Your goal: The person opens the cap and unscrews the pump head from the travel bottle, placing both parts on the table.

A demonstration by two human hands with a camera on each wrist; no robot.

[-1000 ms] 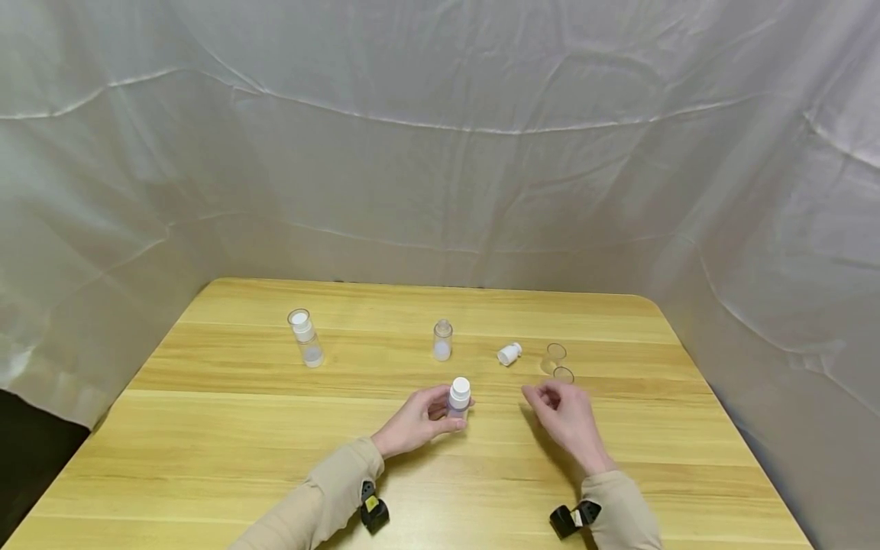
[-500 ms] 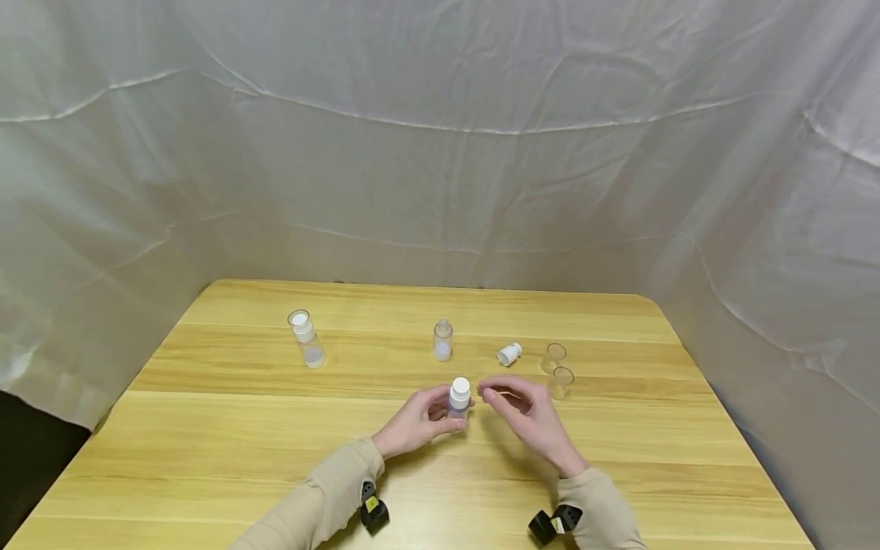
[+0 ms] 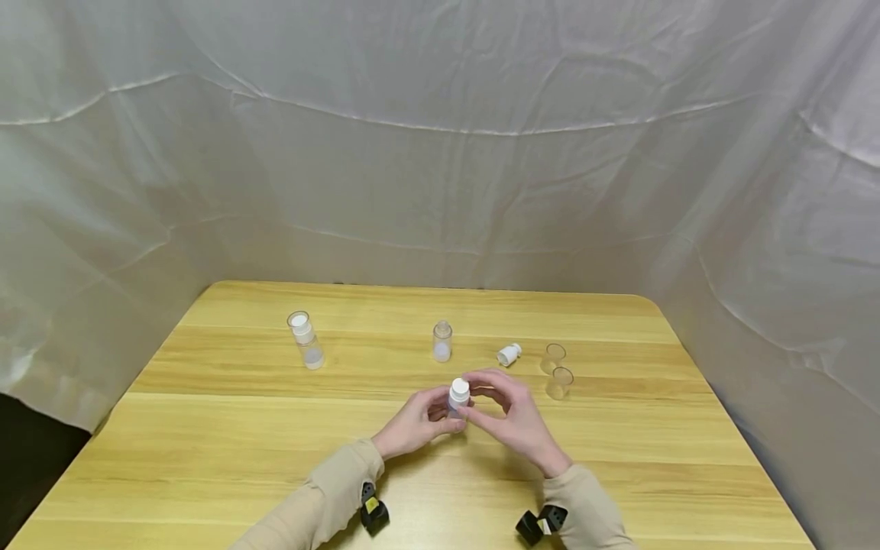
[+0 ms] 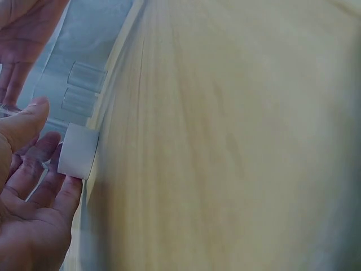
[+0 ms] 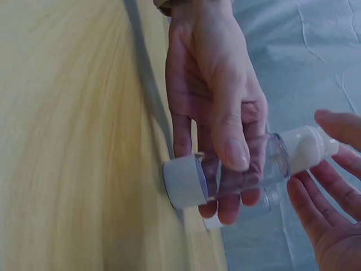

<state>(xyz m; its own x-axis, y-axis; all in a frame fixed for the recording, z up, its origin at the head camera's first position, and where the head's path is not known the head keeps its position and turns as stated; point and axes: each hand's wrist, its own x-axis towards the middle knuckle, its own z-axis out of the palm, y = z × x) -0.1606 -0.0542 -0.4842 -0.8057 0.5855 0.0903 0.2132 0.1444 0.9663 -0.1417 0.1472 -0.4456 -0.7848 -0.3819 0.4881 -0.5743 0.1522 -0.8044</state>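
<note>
My left hand (image 3: 414,422) grips a small clear pump bottle (image 3: 458,396), held upright with its white top upward. Thumb and fingers wrap its clear middle in the right wrist view, leaving the white base (image 5: 185,182) exposed. Around the white pump head (image 5: 303,148) my right hand (image 3: 516,424) curves its thumb and fingers, loosely spread, fingertips right beside it. Beyond the hands stands a clear bottle without a white head (image 3: 442,341). A loose white pump head (image 3: 509,354) lies on its side to the right of that.
Two clear cylindrical caps (image 3: 560,384) stand on the right of the wooden table (image 3: 206,458). Farther left is a bottle (image 3: 305,340) with a white head under a clear cap. A pale fabric curtain (image 3: 440,153) surrounds the table's back and sides.
My right hand has moved left from beside the clear caps to the bottle's white head, its fingers spreading around it. The left hand and its bottle have stayed in place.
</note>
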